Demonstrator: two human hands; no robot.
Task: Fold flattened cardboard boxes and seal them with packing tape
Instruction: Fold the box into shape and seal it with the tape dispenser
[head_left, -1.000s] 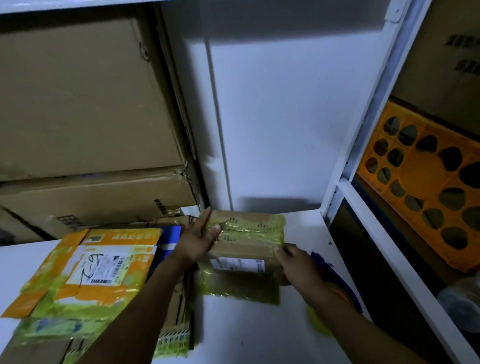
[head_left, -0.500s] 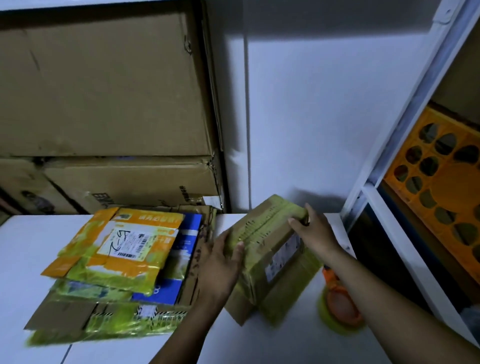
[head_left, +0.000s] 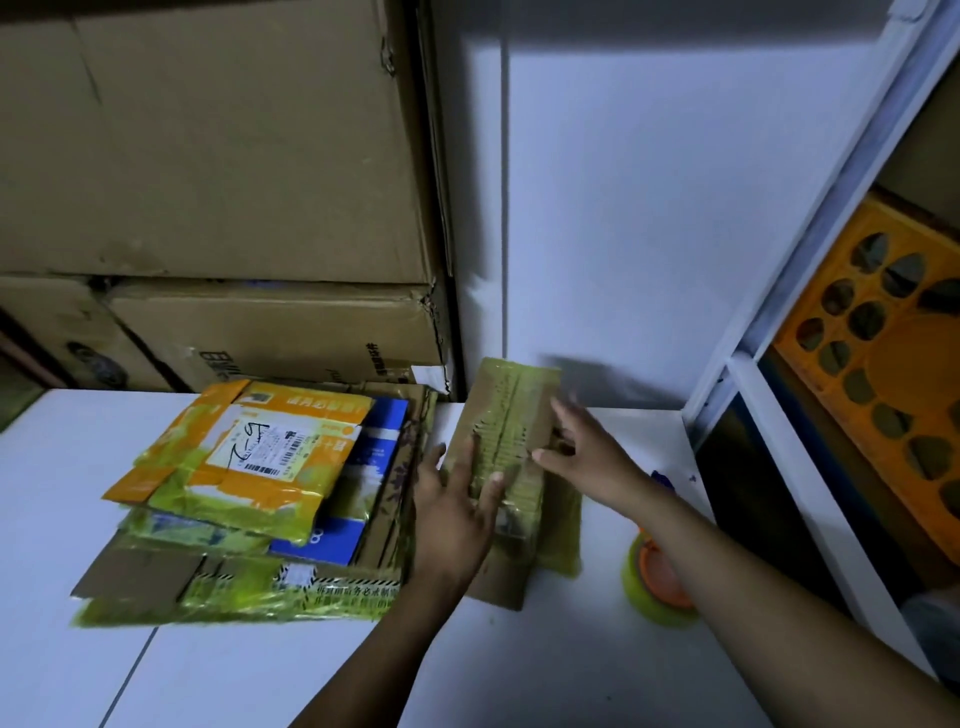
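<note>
Tagger: Small box (head_left: 511, 415) is coming down since half a second ago. It was tipping on an edge between both hands, and now it's lying on the surface (head_left: 519, 665), long side pointing away, just right of the stack of flattened boxes (head_left: 249, 499).

Checker: Hands?

Tagger: Left hand (head_left: 454, 519) is pressing straight fingers flat on the top, over the yellow-green tape strip. Right hand (head_left: 592, 462) is touching the right edge, fingers spread, not curling round anything. Its fingertips are blurring, so exact contact is unclear.

Checker: Step?

Tagger: I'm reading it as smoothing tape down on an already folded box, with sealing nearly done on this face.

Checker: Next?

Tagger: Probably reaching for the tape roll (head_left: 660, 597), sitting on the surface beside the right forearm, if another seam is needing a strip. Otherwise setting this one aside and pulling a flat from the stack.
</note>
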